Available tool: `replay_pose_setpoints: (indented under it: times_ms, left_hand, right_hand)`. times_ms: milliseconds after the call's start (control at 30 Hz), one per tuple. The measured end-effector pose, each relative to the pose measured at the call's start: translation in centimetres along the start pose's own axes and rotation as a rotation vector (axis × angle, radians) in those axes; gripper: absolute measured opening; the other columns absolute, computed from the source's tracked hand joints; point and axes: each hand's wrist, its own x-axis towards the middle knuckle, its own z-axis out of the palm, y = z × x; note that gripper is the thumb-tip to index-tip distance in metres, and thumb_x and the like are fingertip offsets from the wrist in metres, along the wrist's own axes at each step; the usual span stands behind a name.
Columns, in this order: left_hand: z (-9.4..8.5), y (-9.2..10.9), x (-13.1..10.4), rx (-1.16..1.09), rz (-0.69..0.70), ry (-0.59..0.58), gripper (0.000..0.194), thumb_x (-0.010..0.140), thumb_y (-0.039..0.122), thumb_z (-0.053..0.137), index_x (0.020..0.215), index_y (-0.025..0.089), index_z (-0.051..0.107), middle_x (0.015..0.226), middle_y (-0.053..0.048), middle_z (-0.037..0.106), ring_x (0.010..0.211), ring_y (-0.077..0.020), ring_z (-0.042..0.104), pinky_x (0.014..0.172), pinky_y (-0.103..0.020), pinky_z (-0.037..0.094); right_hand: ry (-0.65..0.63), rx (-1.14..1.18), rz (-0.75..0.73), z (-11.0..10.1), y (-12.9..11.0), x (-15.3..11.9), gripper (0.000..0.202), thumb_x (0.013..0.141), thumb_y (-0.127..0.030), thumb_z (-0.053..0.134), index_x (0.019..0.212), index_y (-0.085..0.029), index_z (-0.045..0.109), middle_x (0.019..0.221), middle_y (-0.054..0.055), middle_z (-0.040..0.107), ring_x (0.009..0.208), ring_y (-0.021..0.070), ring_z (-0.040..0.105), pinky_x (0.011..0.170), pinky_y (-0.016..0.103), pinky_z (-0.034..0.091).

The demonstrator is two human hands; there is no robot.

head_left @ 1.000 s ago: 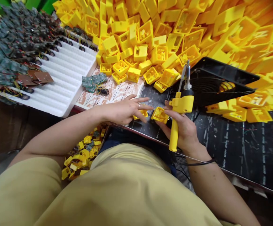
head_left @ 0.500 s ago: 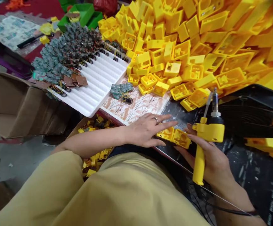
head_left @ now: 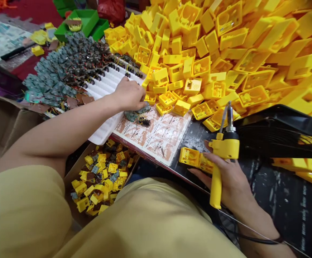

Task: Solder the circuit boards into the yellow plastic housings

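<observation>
In my right hand point(head_left: 232, 175) is a yellow soldering gun point(head_left: 216, 184), its metal tip pointing up. The thumb and fingers of that hand also rest around a pair of small open yellow plastic housings point(head_left: 189, 156) at the edge of the black work surface. My left hand point(head_left: 130, 94) is over the white ridged foam tray point(head_left: 98, 91), fingers curled downward. Its fingertips are hidden, so what they hold cannot be made out. Just below it lie grey-green parts with a black wired piece point(head_left: 145, 122) on a patterned sheet point(head_left: 156, 138).
A large heap of yellow housings point(head_left: 193, 68) covers the back and right. Grey-green wired parts point(head_left: 61, 64) pile up on the foam tray's left. A box of mixed yellow pieces point(head_left: 99, 186) stands below the table edge. A black tray point(head_left: 284, 125) sits at right.
My left hand has left the yellow housings and moved up and left to the foam tray. My right hand stays by the housings with the soldering gun; the view has shifted slightly.
</observation>
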Motion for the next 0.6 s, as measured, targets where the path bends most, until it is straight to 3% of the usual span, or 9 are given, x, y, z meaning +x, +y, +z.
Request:
replay_pose_setpoints:
  times_ms: [167,267,333,400,467,533,600]
  left_hand:
    - [-3.8,0.7,-0.8,-0.425,0.012,0.209,0.031,0.091,0.041,0.059,0.103,0.012,0.065,0.088,-0.002,0.071,0.088,-0.0179,0.071,0.083,-0.032,0.054]
    - [-6.0,2.2,-0.4,-0.769,0.027,0.253,0.042,0.096,0.032,0.049,0.131,0.008,0.051,0.094,-0.003,0.071,0.078,-0.0115,0.071,0.076,-0.029,0.054]
    - [-6.3,3.6,-0.3,-1.021,0.013,0.27,0.042,0.098,0.024,0.044,0.137,0.009,0.048,0.103,-0.004,0.069,0.075,-0.0093,0.072,0.072,-0.028,0.053]
    - [-5.4,5.0,-0.9,-1.259,-0.045,0.226,0.039,0.096,0.016,0.045,0.134,0.01,0.052,0.113,-0.006,0.069,0.073,-0.009,0.072,0.066,-0.024,0.054]
    - [-3.3,6.3,-2.3,-1.405,-0.123,0.053,0.038,0.093,0.011,0.048,0.13,0.01,0.056,0.112,-0.009,0.071,0.068,-0.0101,0.072,0.057,-0.022,0.054]
    - [-0.7,7.3,-4.4,-1.362,-0.139,-0.162,0.034,0.093,0.014,0.048,0.125,0.01,0.058,0.094,-0.009,0.074,0.063,-0.012,0.071,0.052,-0.022,0.053]
    - [1.5,8.1,-6.6,-1.106,-0.069,-0.244,0.032,0.091,0.016,0.05,0.121,0.012,0.062,0.073,-0.004,0.071,0.059,-0.0138,0.069,0.054,-0.025,0.055]
  right_hand:
    - [-0.043,-0.059,-0.155,0.3,-0.6,2.0,0.046,0.092,-0.035,0.069,0.132,-0.023,0.05,0.104,0.007,0.073,0.099,0.0259,0.071,0.093,0.046,0.057]
    - [-0.051,-0.074,-0.175,0.6,-1.2,2.6,0.039,0.094,-0.03,0.067,0.129,-0.025,0.053,0.106,0.007,0.073,0.091,0.0221,0.072,0.079,0.037,0.06]
    - [-0.029,-0.095,-0.164,0.7,-1.3,2.5,0.04,0.092,-0.026,0.068,0.13,-0.025,0.053,0.106,0.006,0.073,0.087,0.0207,0.072,0.074,0.033,0.059]
    - [0.009,-0.112,-0.139,0.5,-1.1,2.0,0.045,0.091,-0.027,0.07,0.132,-0.024,0.052,0.1,0.005,0.074,0.08,0.0194,0.072,0.07,0.031,0.058]
    - [0.032,-0.114,-0.124,0.3,-1.0,1.7,0.049,0.09,-0.028,0.072,0.134,-0.023,0.052,0.094,0.003,0.074,0.074,0.0183,0.071,0.068,0.029,0.057]
    - [0.021,-0.099,-0.135,0.2,-0.9,1.5,0.05,0.089,-0.029,0.073,0.135,-0.025,0.052,0.096,0.003,0.075,0.079,0.0189,0.073,0.072,0.03,0.058]
    - [-0.005,-0.075,-0.16,0.1,-1.0,1.6,0.047,0.09,-0.033,0.073,0.133,-0.027,0.053,0.102,0.003,0.075,0.088,0.0203,0.074,0.086,0.035,0.059]
